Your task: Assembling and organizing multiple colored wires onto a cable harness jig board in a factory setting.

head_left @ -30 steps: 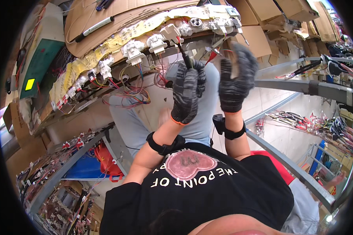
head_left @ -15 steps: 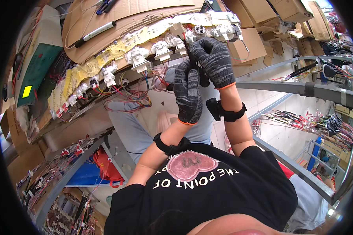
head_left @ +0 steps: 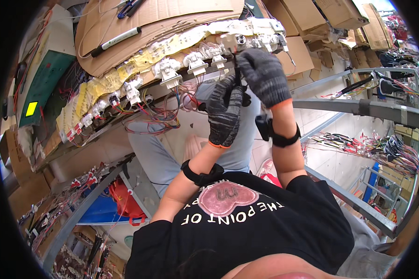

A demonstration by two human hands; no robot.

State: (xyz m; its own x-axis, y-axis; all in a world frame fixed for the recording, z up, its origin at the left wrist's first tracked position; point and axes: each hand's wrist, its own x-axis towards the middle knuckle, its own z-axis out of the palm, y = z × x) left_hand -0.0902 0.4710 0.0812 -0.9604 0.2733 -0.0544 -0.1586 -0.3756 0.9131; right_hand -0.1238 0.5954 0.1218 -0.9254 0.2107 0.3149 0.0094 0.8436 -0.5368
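Both my hands wear dark grey knitted gloves with orange cuffs. A black cable point(head_left: 238, 76) runs upward between them, and a pale block-shaped connector point(head_left: 229, 43), blurred, shows above its upper end. My left hand point(head_left: 224, 111) is closed around the lower part of the cable. Curled by the upper part, my right hand point(head_left: 265, 76) has its fingertips pressed together at the cable; their exact grip is partly hidden. Just beyond stands a long fixture board point(head_left: 149, 53) covered in yellow and clear tape. White connector sockets point(head_left: 197, 64) line its near edge, with coloured wires point(head_left: 153, 123) hanging below.
On a cardboard sheet point(head_left: 172, 16) behind the board lie a marker point(head_left: 116, 42) and blue-handled pliers point(head_left: 129, 8). A green tester box point(head_left: 42, 88) with a lit display stands left. Metal rails point(head_left: 377, 109) carry wire bundles point(head_left: 368, 149) at right; cardboard boxes point(head_left: 293, 14) fill the far right.
My right hand has moved right and slightly nearer, away from the sockets. The pale connector has shifted right too. My left hand has stayed nearly in place, closed on the cable.
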